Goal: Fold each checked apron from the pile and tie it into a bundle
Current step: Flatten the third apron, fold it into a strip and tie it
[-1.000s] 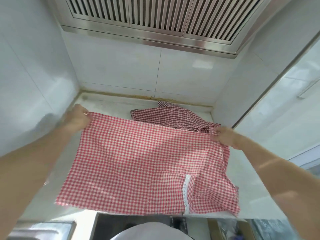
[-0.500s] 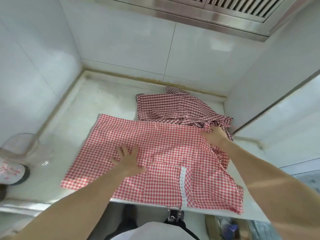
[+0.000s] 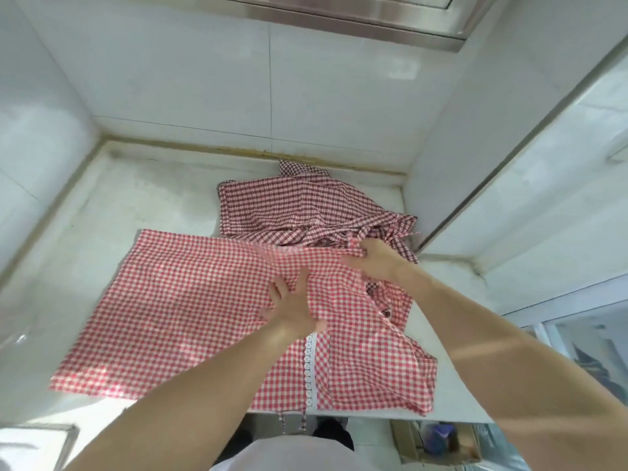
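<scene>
Since half a second ago, the left hand (image 3: 293, 309) has slid to the right across the red and white checked cotton apron (image 3: 190, 311), from the middle of the cloth to a place close beside the right hand (image 3: 372, 261). It now lies flat with straight, spread fingers and presses the fabric down, holding nothing. The right hand has stayed at the far right edge of the apron, where its fingers are curled and pinch a gathered fold of the cloth.

This apron is spread on the pale grey stone counter (image 3: 142, 195), with its near edge reaching the counter's front edge and two thin strings hanging over it. A white lace strip (image 3: 311, 372) runs down the near part, partly covered by the left wrist. The right part of the apron is crumpled, and its shape is hard to read.

Behind it, near the far right corner, lies the pile of darker red checked aprons (image 3: 299, 207); how many are there I cannot tell.
</scene>
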The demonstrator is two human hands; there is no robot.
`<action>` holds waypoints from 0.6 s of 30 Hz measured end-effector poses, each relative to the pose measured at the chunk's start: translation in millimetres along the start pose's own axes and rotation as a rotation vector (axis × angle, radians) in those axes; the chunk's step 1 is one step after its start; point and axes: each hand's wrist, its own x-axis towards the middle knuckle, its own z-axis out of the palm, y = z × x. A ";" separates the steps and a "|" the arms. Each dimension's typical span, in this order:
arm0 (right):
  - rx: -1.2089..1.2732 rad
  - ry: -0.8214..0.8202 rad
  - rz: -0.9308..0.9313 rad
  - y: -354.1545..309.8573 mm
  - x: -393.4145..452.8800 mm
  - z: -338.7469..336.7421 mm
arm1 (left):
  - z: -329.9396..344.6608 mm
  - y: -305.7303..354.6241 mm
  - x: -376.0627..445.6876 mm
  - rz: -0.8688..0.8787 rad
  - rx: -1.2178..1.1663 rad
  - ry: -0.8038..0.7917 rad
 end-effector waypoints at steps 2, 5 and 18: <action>-0.116 -0.077 -0.035 14.4 -2.0 -13.3 | 13.9 -4.3 7.2 -0.061 0.089 -0.025; -0.075 -0.326 0.013 36.5 -8.2 -31.5 | 14.6 -6.9 11.2 -0.093 0.130 -0.024; -0.162 0.452 0.154 184.1 -35.2 -146.3 | 16.0 6.9 23.9 -0.199 0.175 -0.089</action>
